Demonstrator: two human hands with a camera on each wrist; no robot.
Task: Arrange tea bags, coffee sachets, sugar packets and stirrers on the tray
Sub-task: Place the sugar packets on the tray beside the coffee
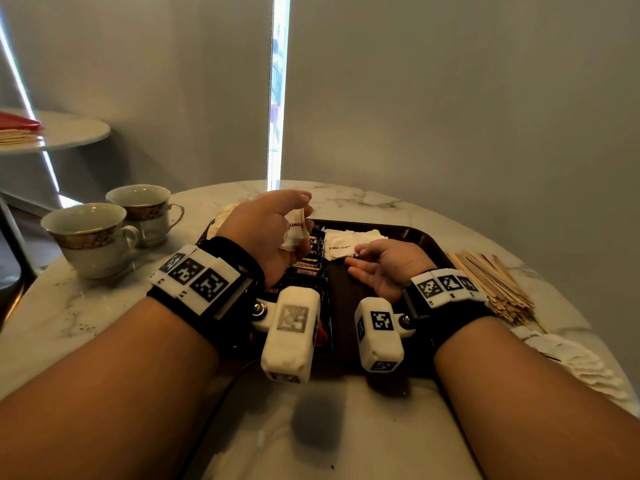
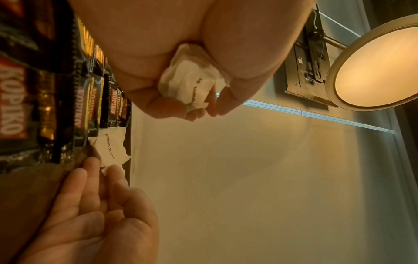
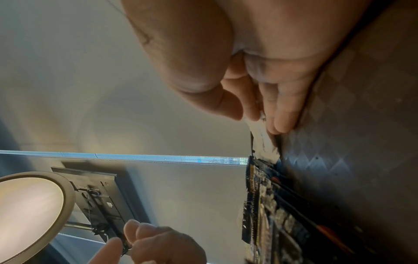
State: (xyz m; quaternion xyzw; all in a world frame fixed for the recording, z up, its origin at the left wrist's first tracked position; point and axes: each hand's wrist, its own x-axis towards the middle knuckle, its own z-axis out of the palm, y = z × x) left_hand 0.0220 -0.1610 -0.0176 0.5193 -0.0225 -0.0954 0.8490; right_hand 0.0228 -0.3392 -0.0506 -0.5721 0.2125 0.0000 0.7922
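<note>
Left hand [image 1: 268,233] clenched round a bunch of sugar packets [image 1: 294,233], held above the coffee sachets [image 1: 306,268] on the tray [image 1: 429,242]. Right hand [image 1: 384,268] pinching a brown sugar packet [image 1: 341,249] lying on the tray. Risk: loosening the bunch too early, scattering packets over the sachet row or onto the bench [image 1: 104,313].

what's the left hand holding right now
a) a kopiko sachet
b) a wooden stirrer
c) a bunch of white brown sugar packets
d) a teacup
c: the left hand grips crumpled white sugar packets above the tray, while the stirrers lie on the table.
</note>
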